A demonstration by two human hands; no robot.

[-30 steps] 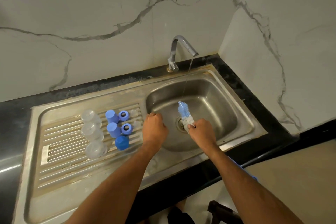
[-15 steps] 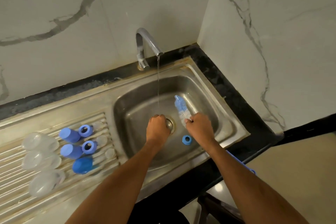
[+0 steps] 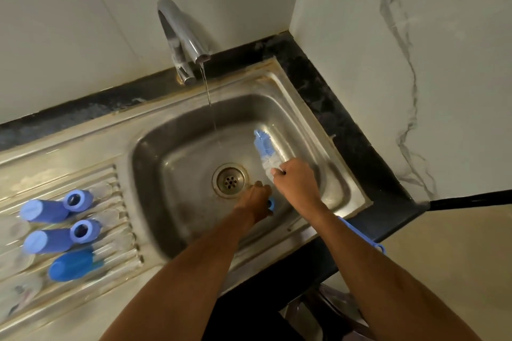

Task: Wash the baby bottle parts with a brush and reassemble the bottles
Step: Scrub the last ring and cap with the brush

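Note:
My right hand [image 3: 296, 183] grips a bottle brush just below its blue and white bristle head [image 3: 264, 147], which points up into the sink basin. The brush's blue handle [image 3: 360, 232] runs back under my right forearm. My left hand [image 3: 256, 199] reaches down to the basin floor beside the drain [image 3: 230, 180], its fingers curled over a small blue screw ring [image 3: 271, 203] that is mostly hidden. Blue bottle caps [image 3: 44, 210] and two more blue rings [image 3: 79, 200] lie on the ribbed draining board [image 3: 119, 232] at left.
The tap [image 3: 180, 33] runs a thin stream of water [image 3: 209, 99] into the steel sink [image 3: 304, 108]. Blurred clear bottle parts lie at the far left edge of the draining board. Marble walls close in behind and to the right. A black counter edge borders the sink.
My left hand has moved from beside the drain onto the blue ring lying on the basin floor. The camera has shifted closer and rightward. My right hand keeps hold of the brush.

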